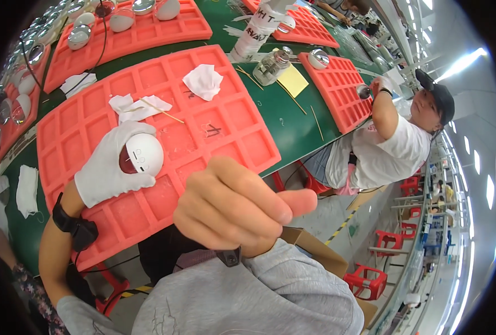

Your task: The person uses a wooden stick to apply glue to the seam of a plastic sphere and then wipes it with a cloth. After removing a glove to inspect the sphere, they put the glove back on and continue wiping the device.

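My left hand (104,167), in a white glove, is closed around a ball-shaped device (147,152) with a white shell and a dark red glossy side. It holds the device over the red foam tray (248,120). Bare and close to the camera, my right hand (231,209) makes a fist with the thumb stretched out to the right. Nothing shows in that fist. On the tray beyond my left hand lie a crumpled white cloth (126,108), a thin wooden stick (163,111) and another white cloth (203,81).
More red trays (142,42) with white and silvery ball-shaped devices stand at the back and left. A glass jar (271,68), a yellow paper (293,81) and loose sticks lie on the green table (292,124). At right a co-worker (393,134) reaches over another tray (341,92).
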`<state>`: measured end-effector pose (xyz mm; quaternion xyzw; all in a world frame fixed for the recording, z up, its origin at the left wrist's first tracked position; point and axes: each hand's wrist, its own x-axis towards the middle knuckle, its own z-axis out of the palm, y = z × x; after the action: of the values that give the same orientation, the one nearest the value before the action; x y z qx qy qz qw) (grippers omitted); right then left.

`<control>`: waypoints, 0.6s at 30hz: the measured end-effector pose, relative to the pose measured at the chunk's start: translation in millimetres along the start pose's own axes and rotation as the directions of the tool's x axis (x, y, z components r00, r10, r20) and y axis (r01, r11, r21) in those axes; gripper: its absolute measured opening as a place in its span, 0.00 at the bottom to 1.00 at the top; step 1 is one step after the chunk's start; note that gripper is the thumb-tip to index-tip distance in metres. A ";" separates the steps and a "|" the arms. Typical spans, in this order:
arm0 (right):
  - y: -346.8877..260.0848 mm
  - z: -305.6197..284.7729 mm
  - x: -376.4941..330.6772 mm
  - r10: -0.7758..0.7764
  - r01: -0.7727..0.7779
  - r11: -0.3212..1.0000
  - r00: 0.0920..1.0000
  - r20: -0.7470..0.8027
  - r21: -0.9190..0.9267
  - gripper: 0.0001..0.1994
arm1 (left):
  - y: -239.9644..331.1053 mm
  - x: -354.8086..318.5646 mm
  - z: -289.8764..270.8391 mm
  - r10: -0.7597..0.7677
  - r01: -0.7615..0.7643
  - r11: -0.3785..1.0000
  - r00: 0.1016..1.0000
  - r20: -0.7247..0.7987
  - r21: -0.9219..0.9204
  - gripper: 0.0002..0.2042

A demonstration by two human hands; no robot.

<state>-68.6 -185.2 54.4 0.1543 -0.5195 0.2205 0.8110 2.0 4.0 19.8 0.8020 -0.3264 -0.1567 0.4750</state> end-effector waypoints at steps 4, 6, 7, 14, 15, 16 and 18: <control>-2.5 -5.4 -7.1 -0.001 0.001 0.999 1.000 0.004 0.038 0.17 | -1.7 -3.5 -0.4 0.020 -0.020 0.999 1.000 -0.013 0.045 0.38; -4.1 -4.4 -7.2 0.016 -0.016 1.000 1.000 -0.013 0.024 0.18 | -2.1 -2.1 -1.1 0.024 -0.024 0.999 1.000 -0.012 0.043 0.38; -4.6 -4.2 -8.0 0.024 -0.024 1.000 0.999 -0.024 0.017 0.19 | -2.9 -1.6 -1.0 0.026 -0.025 0.999 1.000 -0.009 0.041 0.37; -6.1 -3.3 -8.8 0.018 -0.018 1.000 1.000 -0.011 -0.002 0.21 | -0.3 -0.8 -0.9 0.013 -0.013 0.999 1.000 -0.008 0.037 0.37; -5.9 -2.9 -8.9 0.016 -0.016 1.000 1.000 -0.019 -0.007 0.21 | 0.1 -0.2 -1.2 0.010 -0.010 1.000 1.000 -0.005 0.030 0.37; -5.5 -2.7 -9.1 0.016 -0.017 1.000 1.000 -0.020 -0.010 0.21 | 0.3 0.2 -1.1 0.006 -0.006 1.000 1.000 -0.003 0.024 0.37; -3.7 -2.7 -9.4 0.005 -0.005 0.999 1.000 -0.018 -0.032 0.21 | 0.5 0.3 -0.4 0.016 -0.015 1.000 1.000 -0.007 0.025 0.37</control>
<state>-68.0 -188.9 44.6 0.1381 -0.5159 0.2155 0.8175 2.3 3.9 20.4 0.8058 -0.3329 -0.1462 0.4674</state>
